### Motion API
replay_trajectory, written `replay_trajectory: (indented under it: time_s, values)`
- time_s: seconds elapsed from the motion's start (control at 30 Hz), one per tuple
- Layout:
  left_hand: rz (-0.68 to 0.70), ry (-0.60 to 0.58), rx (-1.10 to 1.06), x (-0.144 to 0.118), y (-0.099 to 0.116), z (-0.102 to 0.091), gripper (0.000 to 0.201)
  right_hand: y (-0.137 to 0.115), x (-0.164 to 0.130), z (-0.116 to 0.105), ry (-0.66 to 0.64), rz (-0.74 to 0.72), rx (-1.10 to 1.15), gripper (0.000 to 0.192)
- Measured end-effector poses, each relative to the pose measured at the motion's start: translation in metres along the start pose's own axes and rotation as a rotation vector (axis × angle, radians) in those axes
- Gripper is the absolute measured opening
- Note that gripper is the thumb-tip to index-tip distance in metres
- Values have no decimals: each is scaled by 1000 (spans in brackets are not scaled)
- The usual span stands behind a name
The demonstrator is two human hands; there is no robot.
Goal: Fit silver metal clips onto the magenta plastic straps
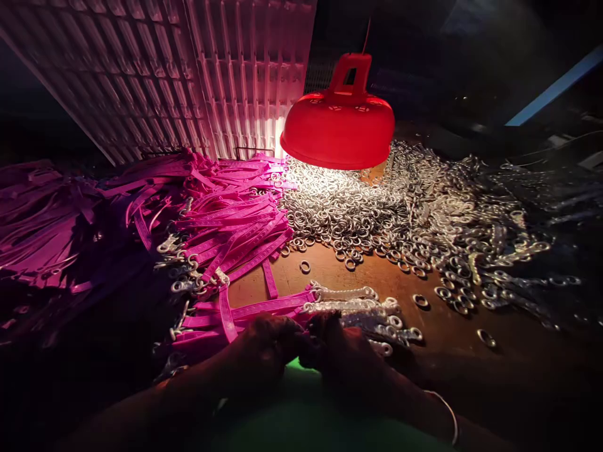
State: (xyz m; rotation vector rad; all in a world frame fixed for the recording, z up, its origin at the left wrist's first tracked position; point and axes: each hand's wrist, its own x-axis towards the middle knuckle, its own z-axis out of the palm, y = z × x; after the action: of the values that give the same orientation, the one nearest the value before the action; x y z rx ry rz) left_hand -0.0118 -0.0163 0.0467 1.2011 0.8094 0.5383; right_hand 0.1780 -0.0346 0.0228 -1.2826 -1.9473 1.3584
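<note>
Close together at the front edge of the table, my left hand (271, 336) and my right hand (336, 342) are in deep shadow, fingers curled in and nearly touching. Whatever they pinch is too dark to make out. Just beyond them lies a small bundle of pink straps (264, 306); metal pieces with ring ends (360, 306) extend from its right end. One loose strap (226, 311) hangs across the bundle near my left hand. At the bundle's left end, metal fittings (181, 320) show.
Pink straps with metal ends are piled (240, 229) at the left. A large heap of metal rings (348, 207) spreads behind and right, with loose rings (421, 301) on the wooden table (292, 273). A red lamp (339, 129) hangs low over it. A ribbed panel (245, 75) stands behind.
</note>
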Motion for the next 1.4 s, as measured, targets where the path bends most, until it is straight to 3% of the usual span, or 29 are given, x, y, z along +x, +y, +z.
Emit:
replay_trajectory:
  time_s: [0.07, 0.13, 0.3, 0.47, 0.53, 0.63, 0.8, 1.1, 1.4]
  values:
    - [10, 58, -31, -3, -2, 3, 29, -1, 2, 3, -71, 112, 146, 49]
    - [-32, 100, -70, -3, -6, 4, 29, 0, 4, 4, -129, 131, 191, 50]
    - [-155, 65, -173, 4, -16, 3, 37, 10, 7, 5, -194, -105, -23, 18]
    - [-239, 37, -288, 8, -24, -3, 43, 13, 13, 6, -272, -120, -123, 20]
    - [-237, 50, -332, 8, -25, -2, 41, 12, 16, 6, -254, -103, -88, 14]
    - [-225, 105, -416, 7, -27, 1, 36, 14, 17, 7, -153, -56, -31, 20]
    - [-139, 208, -409, 7, -31, 9, 34, 15, 13, 7, 3, 39, -242, 20]
    - [-207, 130, -355, 4, -35, 10, 39, 10, 10, 4, -219, 9, -358, 9]
    - [-221, 144, -432, 4, -29, 12, 40, 3, 15, -5, -318, -7, -331, 9]
